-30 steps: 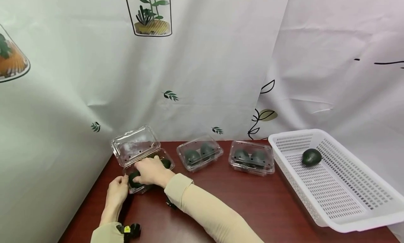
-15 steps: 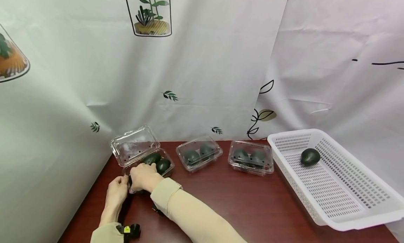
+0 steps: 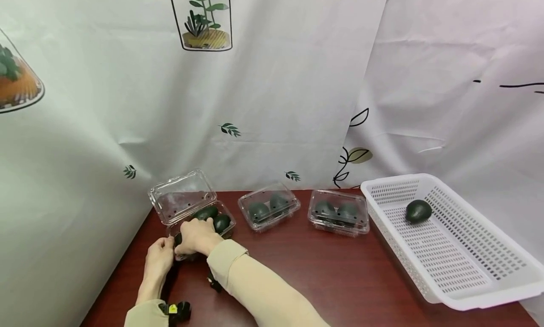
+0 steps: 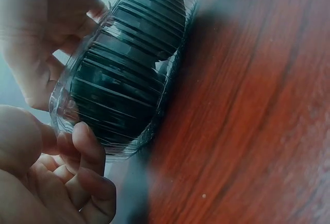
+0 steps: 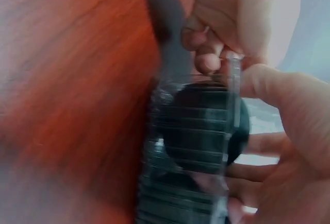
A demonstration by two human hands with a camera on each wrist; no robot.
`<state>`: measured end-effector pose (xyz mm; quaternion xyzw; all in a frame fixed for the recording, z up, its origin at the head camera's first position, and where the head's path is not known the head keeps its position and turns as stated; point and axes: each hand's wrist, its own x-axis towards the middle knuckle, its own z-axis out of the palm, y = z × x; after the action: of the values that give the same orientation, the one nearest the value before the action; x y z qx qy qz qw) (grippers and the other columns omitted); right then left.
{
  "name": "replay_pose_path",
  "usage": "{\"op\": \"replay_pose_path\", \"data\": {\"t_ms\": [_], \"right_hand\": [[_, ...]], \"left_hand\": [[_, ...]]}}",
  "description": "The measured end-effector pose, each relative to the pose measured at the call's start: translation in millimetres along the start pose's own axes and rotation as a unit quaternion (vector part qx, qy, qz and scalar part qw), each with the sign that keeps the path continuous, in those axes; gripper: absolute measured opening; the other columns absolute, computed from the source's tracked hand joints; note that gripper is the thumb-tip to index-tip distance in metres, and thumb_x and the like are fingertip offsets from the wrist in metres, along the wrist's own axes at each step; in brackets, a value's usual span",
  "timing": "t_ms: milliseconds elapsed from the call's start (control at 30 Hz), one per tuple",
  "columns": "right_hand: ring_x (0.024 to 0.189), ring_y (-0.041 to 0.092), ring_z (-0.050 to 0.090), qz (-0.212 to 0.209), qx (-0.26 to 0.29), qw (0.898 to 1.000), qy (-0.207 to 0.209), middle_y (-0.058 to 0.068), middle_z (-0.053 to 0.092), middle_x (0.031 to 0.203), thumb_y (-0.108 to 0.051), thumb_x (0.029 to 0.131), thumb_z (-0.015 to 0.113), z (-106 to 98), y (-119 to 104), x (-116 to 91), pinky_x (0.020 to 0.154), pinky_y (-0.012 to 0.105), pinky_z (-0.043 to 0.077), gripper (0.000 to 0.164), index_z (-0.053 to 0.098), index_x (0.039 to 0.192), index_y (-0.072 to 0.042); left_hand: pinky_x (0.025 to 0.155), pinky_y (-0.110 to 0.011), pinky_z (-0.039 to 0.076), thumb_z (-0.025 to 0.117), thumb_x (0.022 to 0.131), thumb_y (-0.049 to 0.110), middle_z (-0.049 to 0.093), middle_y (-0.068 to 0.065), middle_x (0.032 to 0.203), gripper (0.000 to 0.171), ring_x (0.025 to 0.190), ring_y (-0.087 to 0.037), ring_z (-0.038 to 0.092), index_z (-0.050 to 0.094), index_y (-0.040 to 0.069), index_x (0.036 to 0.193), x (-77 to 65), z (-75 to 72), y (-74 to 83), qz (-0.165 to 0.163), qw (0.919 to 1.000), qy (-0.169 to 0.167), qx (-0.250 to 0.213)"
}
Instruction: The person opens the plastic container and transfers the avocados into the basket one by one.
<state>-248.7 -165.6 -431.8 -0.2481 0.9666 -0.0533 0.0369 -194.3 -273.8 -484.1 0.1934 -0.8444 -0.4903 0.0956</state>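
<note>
A clear plastic clamshell box [image 3: 229, 230] stands at the left of the table in the head view, its lid [image 3: 180, 197] raised behind it. Two dark green avocados [image 3: 221, 222] show at its back and right. My left hand [image 3: 159, 262] pinches the box's rim at the left front corner. Over the box's front left my right hand [image 3: 197, 237] grips another avocado [image 5: 201, 126], fingers curled over it and thumb near the rim. Through the ribbed side in the left wrist view, avocados [image 4: 111, 90] sit against the plastic. The right hand hides part of the box.
Two closed clamshell boxes, a middle one [image 3: 268, 206] and a right one [image 3: 338, 213], hold avocados along the back. A white slotted basket [image 3: 450, 256] stands at the right with one avocado [image 3: 418, 211] inside. A printed white curtain [image 3: 276, 91] hangs right behind the table.
My right hand has shifted left and toward the front corner of the open box, uncovering the avocados at its back and right. My left hand stays at the rim.
</note>
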Motion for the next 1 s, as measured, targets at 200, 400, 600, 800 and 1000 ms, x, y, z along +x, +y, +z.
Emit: {"op": "replay_pose_path", "data": {"t_ms": [200,400,600,800,1000], "right_hand": [[0.077,0.009,0.056,-0.015,0.016,0.999,0.037,-0.009,0.062,0.08,-0.055,0.072,0.079,5,6,0,0.076,0.035,0.039,0.033,0.065,0.077,-0.025],[0.084,0.008,0.058,-0.015,0.042,0.997,0.056,-0.01,0.062,0.084,-0.055,0.071,0.08,0,10,-4,0.076,0.034,0.041,0.039,0.064,0.089,-0.025],[0.085,0.007,0.058,-0.032,0.05,0.993,0.101,-0.01,0.063,0.087,-0.055,0.069,0.08,-8,16,-8,0.074,0.032,0.044,0.041,0.062,0.091,-0.026],[0.089,0.005,0.058,-0.064,0.037,0.99,0.119,-0.011,0.063,0.094,-0.054,0.071,0.078,-29,21,-14,0.075,0.031,0.043,0.043,0.061,0.101,-0.027],[0.091,0.008,0.058,-0.07,0.006,0.99,0.126,-0.008,0.061,0.099,-0.058,0.073,0.075,-52,37,-21,0.074,0.033,0.043,0.051,0.061,0.112,-0.028]], "left_hand": [[0.054,-0.033,0.036,0.038,0.105,0.029,0.05,-0.006,0.067,0.038,0.063,-0.022,0.046,0.056,-0.001,0.088,0.8,0.0,-0.7,0.005,0.9998,0.011,0.015],[0.053,-0.033,0.037,0.038,0.105,0.029,0.049,-0.006,0.063,0.039,0.06,-0.021,0.047,0.055,-0.001,0.086,0.7,1.2,-0.9,0.002,1.0,0.008,0.0],[0.051,-0.034,0.038,0.035,0.105,0.029,0.049,-0.005,0.06,0.04,0.056,-0.021,0.047,0.054,-0.002,0.088,-0.5,1.7,-2.1,-0.005,0.9999,0.009,-0.012],[0.05,-0.034,0.038,0.032,0.106,0.033,0.047,-0.006,0.059,0.043,0.054,-0.022,0.046,0.051,-0.001,0.087,1.1,3.8,-2.5,-0.016,0.9996,0.009,-0.021],[0.05,-0.033,0.038,0.032,0.106,0.032,0.051,-0.004,0.06,0.043,0.054,-0.021,0.047,0.051,-0.003,0.09,3.5,4.0,-4.1,-0.011,0.9995,0.0,-0.028]]}}
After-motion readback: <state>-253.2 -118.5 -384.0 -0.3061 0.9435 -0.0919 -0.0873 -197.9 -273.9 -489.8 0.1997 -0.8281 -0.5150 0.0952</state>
